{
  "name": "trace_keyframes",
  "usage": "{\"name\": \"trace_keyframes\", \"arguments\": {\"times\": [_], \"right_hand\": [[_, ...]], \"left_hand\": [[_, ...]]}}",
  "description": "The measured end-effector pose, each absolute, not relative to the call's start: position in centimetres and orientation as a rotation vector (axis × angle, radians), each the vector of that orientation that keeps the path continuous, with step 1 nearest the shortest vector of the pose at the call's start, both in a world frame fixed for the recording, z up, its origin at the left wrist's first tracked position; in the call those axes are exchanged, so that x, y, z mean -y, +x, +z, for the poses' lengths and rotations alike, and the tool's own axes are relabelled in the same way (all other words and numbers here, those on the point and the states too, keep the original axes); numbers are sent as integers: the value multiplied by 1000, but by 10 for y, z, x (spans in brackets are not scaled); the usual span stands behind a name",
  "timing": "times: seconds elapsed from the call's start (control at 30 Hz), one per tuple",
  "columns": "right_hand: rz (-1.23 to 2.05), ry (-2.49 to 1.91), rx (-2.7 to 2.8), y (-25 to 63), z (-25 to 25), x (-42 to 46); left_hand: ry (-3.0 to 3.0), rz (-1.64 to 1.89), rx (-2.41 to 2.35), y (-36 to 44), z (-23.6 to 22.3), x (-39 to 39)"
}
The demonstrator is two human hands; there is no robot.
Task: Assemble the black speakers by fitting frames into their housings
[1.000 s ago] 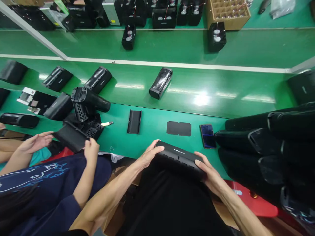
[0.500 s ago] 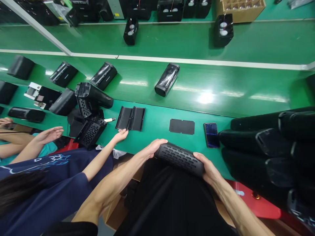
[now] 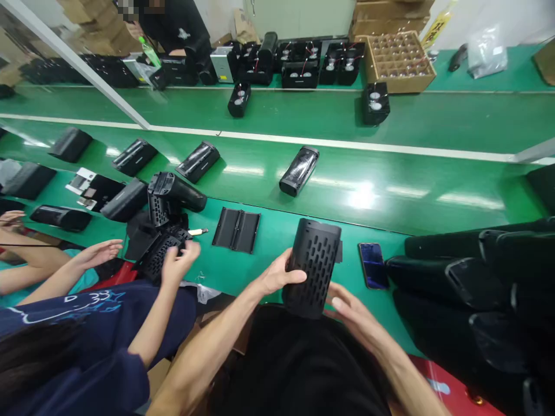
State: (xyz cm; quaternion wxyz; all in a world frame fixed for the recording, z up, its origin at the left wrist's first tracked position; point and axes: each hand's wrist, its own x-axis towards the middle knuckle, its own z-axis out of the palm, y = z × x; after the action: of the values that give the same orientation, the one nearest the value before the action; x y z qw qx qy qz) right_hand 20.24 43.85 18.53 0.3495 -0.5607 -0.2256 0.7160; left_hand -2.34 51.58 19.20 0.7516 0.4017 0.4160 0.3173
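Observation:
A black speaker housing (image 3: 315,260) with rows of slots stands nearly upright above the table's front edge. My left hand (image 3: 280,274) grips its left side, thumb across the slotted face. At the lower right side of the housing is my right hand (image 3: 353,315), its thumb and fingers apart. Some of its fingertips lie at or behind the housing's edge, so contact is unclear. Behind the housing, a flat black sheet (image 3: 339,252) shows only a corner. To the right lies a phone (image 3: 373,266), and to the left a hinged-looking black panel (image 3: 236,230) rests on the table.
Beside me on the left, a co-worker's hand (image 3: 180,263) is over slotted black parts (image 3: 160,254). Stacked black housings (image 3: 459,277) crowd the right. A wrapped speaker (image 3: 299,171) lies on the green belt ahead. Across it stands a divided carton (image 3: 399,60).
The housing has turned from lengthwise to nearly upright. My right hand has released its end and moved to its lower side. The view has tilted up; the co-worker's hand left the panel.

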Motion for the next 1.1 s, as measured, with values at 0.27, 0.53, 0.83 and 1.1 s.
{"name": "trace_keyframes", "arguments": {"times": [0.27,0.53,0.83,1.1], "right_hand": [[2003,-1510,703,255,196,-445],[1941,-1528,449,261,194,-390],[1872,-1604,97,245,201,-397],[2000,-1641,-11,249,198,-413]], "left_hand": [[1550,-215,-949,-46,217,-534],[911,297,-1039,-70,192,-480],[761,376,-1242,-41,190,-472],[716,198,-1264,-38,185,-489]]}}
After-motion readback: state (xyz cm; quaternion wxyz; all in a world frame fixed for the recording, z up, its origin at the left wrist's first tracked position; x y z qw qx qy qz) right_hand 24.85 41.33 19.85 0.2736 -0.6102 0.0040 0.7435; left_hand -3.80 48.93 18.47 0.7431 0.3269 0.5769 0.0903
